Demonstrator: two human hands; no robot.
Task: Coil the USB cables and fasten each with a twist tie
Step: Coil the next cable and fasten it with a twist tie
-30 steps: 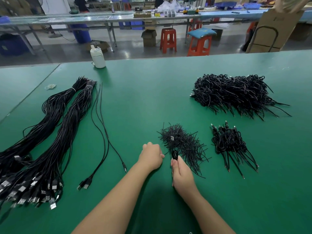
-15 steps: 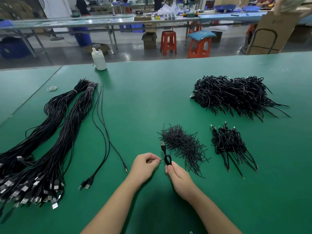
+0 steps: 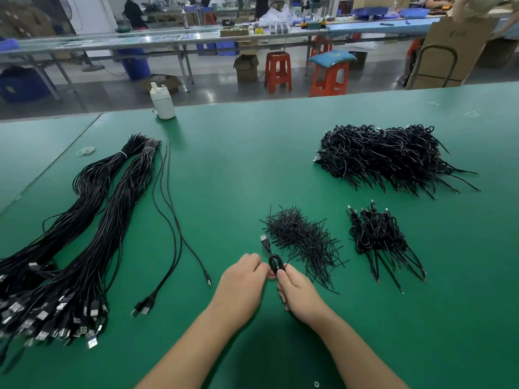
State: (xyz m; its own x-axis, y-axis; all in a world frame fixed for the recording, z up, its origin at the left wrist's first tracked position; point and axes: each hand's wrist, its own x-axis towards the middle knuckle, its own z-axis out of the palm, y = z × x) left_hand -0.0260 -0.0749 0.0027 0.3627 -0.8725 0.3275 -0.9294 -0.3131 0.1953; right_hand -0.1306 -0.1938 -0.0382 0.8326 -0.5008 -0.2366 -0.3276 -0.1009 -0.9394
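The right hand (image 3: pixel 298 290) is pinching a small coiled black USB cable (image 3: pixel 275 262) upright above the green table mat (image 3: pixel 252 164); the left hand (image 3: pixel 242 287), fingers curled, is touching its left side, silver plug (image 3: pixel 264 239) pointing away.

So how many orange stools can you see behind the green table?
2: one bare orange stool on the floor beyond the table, and another right of it with a blue cushion. More may be hidden behind.

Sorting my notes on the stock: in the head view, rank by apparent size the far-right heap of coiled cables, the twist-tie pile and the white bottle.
1. Heap of coiled cables
2. Twist-tie pile
3. White bottle, though it stands farthest away.
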